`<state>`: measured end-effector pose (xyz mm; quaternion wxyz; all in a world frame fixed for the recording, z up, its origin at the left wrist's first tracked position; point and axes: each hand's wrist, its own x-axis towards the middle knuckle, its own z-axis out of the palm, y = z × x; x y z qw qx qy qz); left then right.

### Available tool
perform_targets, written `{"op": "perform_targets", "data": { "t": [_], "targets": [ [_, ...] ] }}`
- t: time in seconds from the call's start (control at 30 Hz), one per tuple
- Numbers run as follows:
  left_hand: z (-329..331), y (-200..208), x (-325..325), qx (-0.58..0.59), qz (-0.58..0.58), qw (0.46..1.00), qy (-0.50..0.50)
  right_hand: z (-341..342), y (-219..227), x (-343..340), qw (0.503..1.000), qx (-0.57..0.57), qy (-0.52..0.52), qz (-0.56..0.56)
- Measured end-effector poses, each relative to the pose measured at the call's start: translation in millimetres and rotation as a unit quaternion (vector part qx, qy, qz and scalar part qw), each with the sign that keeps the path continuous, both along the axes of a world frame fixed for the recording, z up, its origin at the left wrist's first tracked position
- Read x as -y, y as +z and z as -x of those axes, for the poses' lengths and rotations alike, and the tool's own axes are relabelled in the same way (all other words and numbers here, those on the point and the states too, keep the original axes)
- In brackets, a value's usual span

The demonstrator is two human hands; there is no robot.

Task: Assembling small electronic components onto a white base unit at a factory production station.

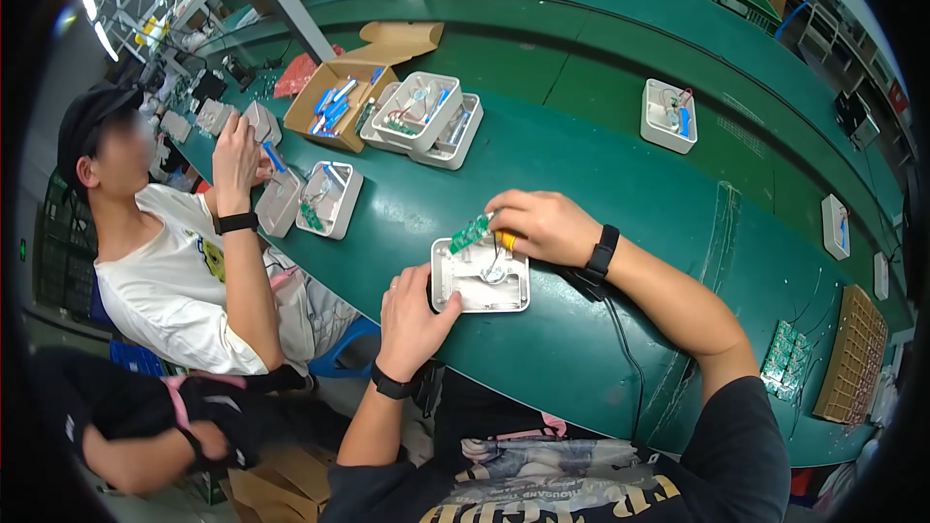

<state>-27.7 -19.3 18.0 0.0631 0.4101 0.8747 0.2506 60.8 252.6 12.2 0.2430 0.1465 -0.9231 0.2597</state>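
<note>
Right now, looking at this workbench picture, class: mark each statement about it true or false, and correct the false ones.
1. The left hand rests on the white tray. True.
2. The right hand holds a green circuit board over the tray. True.
3. The bench is red. False: it is green.
4. The cardboard box holds blue parts. True.
5. Both wrists are bare. False: each wears a black band.
</note>
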Motion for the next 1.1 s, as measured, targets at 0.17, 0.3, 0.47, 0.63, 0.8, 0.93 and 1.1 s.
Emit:
{"op": "perform_targets", "data": {
  "t": [0.17, 0.3, 0.47, 0.63, 0.8, 0.93, 1.1],
  "targets": [
    [2.8, -2.4, -5.1, -0.005, 0.013, 1.0, -0.024, 0.1, -1.7, 4.0, 0.995, 0.018, -0.081, 0.05],
    [9.9, -13.3, -8.9, 0.051, -0.059, 0.995, -0.067, 2.8, 5.3, 4.0, 0.996, 0.05, 0.045, 0.057],
    [4.2, -13.7, -14.5, 0.117, -0.148, 0.981, -0.053, -10.5, 19.2, 18.2, 0.992, 0.115, 0.043, -0.022],
    [0.8, -6.3, -17.0, 0.136, -0.13, 0.981, -0.055, -18.6, 30.0, 31.7, 0.979, 0.146, 0.016, -0.139],
    [0.0, -16.2, -21.2, 0.145, -0.198, 0.966, -0.077, -21.1, 29.2, 38.3, 0.961, 0.195, -0.007, -0.195],
    [-2.3, -18.2, -15.0, 0.092, -0.162, 0.977, -0.099, -20.5, 25.5, 38.7, 0.964, 0.196, -0.007, -0.179],
    [-8.4, -13.3, -18.3, -0.016, -0.165, 0.98, -0.108, -18.3, 23.5, 33.2, 0.973, 0.21, -0.006, -0.098]
  ]
}}
